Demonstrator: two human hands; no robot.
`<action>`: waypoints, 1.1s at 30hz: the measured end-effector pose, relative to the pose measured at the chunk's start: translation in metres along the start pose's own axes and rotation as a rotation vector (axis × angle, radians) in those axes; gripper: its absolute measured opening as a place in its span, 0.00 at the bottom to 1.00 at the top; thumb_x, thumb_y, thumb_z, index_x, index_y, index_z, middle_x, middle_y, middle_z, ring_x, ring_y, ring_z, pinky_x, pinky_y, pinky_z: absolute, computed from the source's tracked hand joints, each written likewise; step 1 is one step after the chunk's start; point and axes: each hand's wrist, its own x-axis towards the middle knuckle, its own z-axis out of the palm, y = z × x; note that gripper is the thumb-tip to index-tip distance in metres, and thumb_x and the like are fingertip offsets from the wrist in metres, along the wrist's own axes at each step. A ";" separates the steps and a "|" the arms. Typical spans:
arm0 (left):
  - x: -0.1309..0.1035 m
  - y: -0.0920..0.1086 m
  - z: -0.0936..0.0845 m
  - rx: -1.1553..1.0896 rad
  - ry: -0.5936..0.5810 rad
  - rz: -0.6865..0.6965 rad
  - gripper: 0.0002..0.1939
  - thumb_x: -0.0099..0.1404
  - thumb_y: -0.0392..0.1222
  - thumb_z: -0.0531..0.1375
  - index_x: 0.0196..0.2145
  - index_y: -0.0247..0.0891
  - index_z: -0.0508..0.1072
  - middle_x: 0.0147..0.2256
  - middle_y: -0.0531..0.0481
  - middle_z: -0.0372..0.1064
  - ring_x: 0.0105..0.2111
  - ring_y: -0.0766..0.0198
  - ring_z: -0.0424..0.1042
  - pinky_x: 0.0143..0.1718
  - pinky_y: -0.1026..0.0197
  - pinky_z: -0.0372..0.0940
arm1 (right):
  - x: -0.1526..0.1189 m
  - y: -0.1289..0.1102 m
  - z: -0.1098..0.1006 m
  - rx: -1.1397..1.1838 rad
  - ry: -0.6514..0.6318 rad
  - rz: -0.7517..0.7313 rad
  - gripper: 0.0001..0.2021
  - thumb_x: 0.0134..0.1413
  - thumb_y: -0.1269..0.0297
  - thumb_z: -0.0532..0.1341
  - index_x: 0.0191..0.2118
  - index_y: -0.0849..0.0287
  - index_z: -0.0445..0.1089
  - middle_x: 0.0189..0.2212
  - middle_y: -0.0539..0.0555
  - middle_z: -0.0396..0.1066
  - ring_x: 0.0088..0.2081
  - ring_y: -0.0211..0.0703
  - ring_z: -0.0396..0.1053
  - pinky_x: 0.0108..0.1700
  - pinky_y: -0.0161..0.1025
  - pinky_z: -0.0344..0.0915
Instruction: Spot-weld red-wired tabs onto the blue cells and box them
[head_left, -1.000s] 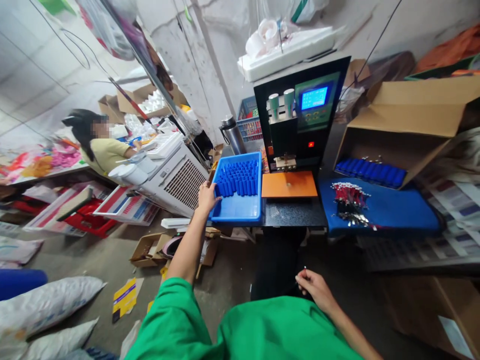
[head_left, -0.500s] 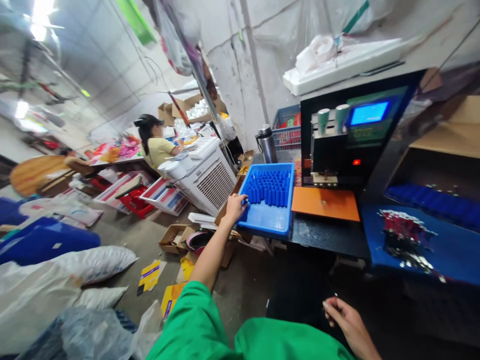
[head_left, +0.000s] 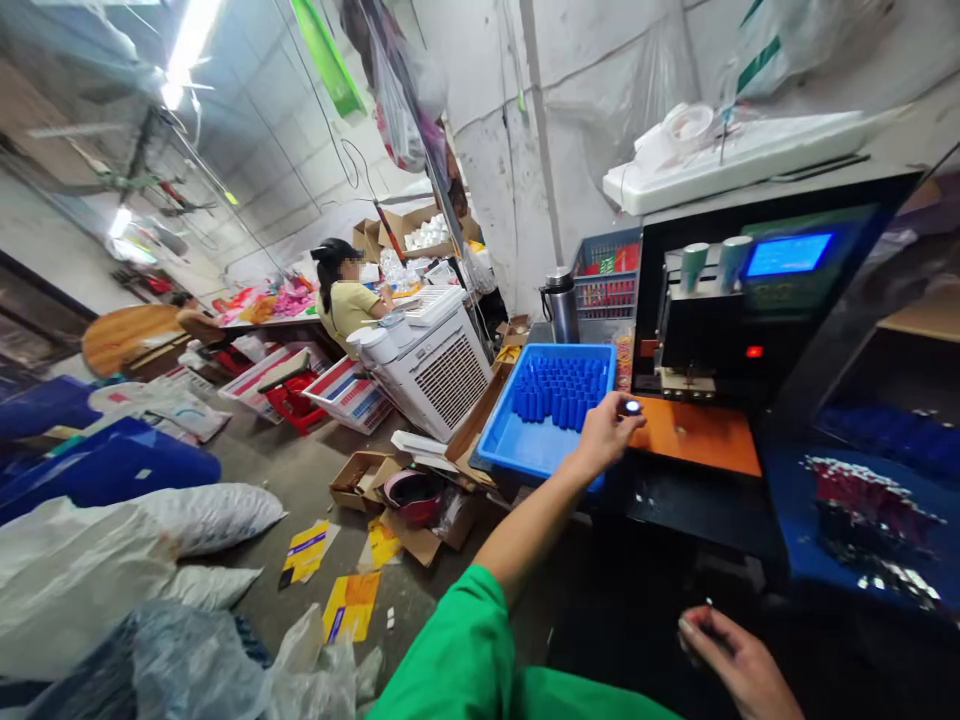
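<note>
My left hand (head_left: 606,438) is closed in a pinch on a small blue cylinder (head_left: 633,408), whose pale, bright round end shows. It hovers by the right side of a blue plastic tray (head_left: 517,455), near an orange plate (head_left: 697,432). Inside the tray, many blue cylinders (head_left: 564,390) stand upright, packed toward the back. Low at the right, over a dark area, my right hand (head_left: 739,655) has its thumb and fingers pressed together. A tiny bright tip shows at its fingers, too small to name.
A black machine (head_left: 705,340) with a lit blue screen stands behind the orange plate. A steel flask (head_left: 561,305) is behind the tray. Bundled dark red and silver pieces (head_left: 874,510) lie on a blue surface at right. A person in yellow (head_left: 351,300) sits at the back left.
My left hand has moved from the tray's left edge to its right side, beside the orange plate. The right hand stays low, fingers still pinched. The camera view has shifted slightly.
</note>
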 end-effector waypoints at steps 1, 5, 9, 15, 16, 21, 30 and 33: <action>0.004 -0.002 0.011 0.025 -0.010 -0.022 0.12 0.59 0.36 0.65 0.42 0.38 0.73 0.39 0.49 0.77 0.37 0.64 0.76 0.43 0.60 0.69 | 0.000 -0.004 0.000 0.008 0.017 -0.011 0.25 0.46 0.36 0.65 0.28 0.57 0.75 0.24 0.54 0.70 0.28 0.44 0.68 0.32 0.39 0.69; 0.014 -0.004 0.034 0.084 0.008 -0.032 0.10 0.59 0.33 0.65 0.40 0.39 0.74 0.37 0.50 0.77 0.37 0.62 0.76 0.45 0.59 0.70 | -0.002 -0.025 -0.002 0.052 0.088 -0.086 0.23 0.50 0.39 0.65 0.27 0.58 0.72 0.24 0.53 0.70 0.28 0.42 0.67 0.33 0.38 0.68; 0.025 -0.008 0.037 -0.044 0.026 0.020 0.11 0.58 0.32 0.63 0.40 0.38 0.74 0.38 0.48 0.77 0.40 0.61 0.76 0.47 0.58 0.70 | 0.014 -0.059 -0.018 0.122 0.152 -0.181 0.21 0.52 0.43 0.66 0.27 0.58 0.70 0.24 0.52 0.70 0.28 0.40 0.67 0.34 0.37 0.66; 0.042 -0.018 0.045 -0.151 -0.005 0.045 0.12 0.55 0.36 0.65 0.39 0.36 0.75 0.35 0.48 0.77 0.36 0.61 0.76 0.45 0.56 0.71 | 0.081 -0.118 -0.047 0.273 0.357 -0.357 0.18 0.50 0.47 0.68 0.28 0.58 0.70 0.23 0.50 0.70 0.26 0.38 0.66 0.33 0.37 0.66; 0.043 -0.018 0.048 -0.161 -0.003 0.054 0.12 0.55 0.36 0.65 0.39 0.36 0.75 0.35 0.48 0.77 0.36 0.61 0.76 0.45 0.56 0.71 | 0.095 -0.127 -0.049 0.292 0.391 -0.382 0.18 0.49 0.47 0.68 0.28 0.58 0.70 0.23 0.50 0.70 0.26 0.38 0.66 0.33 0.38 0.66; 0.050 -0.015 0.061 -0.204 0.004 0.095 0.13 0.56 0.40 0.65 0.40 0.35 0.75 0.35 0.46 0.77 0.35 0.61 0.76 0.43 0.56 0.71 | 0.166 -0.161 -0.053 0.444 0.516 -0.427 0.17 0.43 0.49 0.70 0.29 0.58 0.70 0.25 0.50 0.72 0.28 0.38 0.69 0.32 0.36 0.67; 0.048 -0.013 0.073 -0.181 0.002 0.170 0.13 0.62 0.44 0.64 0.42 0.36 0.76 0.39 0.46 0.77 0.39 0.60 0.76 0.45 0.58 0.71 | 0.227 -0.171 -0.049 0.455 0.517 -0.455 0.13 0.45 0.52 0.65 0.28 0.57 0.70 0.25 0.50 0.72 0.28 0.39 0.68 0.32 0.36 0.65; 0.046 -0.013 0.073 -0.155 0.024 0.171 0.13 0.63 0.44 0.63 0.43 0.36 0.76 0.38 0.46 0.77 0.38 0.60 0.76 0.45 0.57 0.71 | 0.233 -0.169 -0.045 0.385 0.531 -0.476 0.12 0.46 0.53 0.64 0.28 0.57 0.71 0.27 0.51 0.74 0.31 0.41 0.70 0.34 0.36 0.66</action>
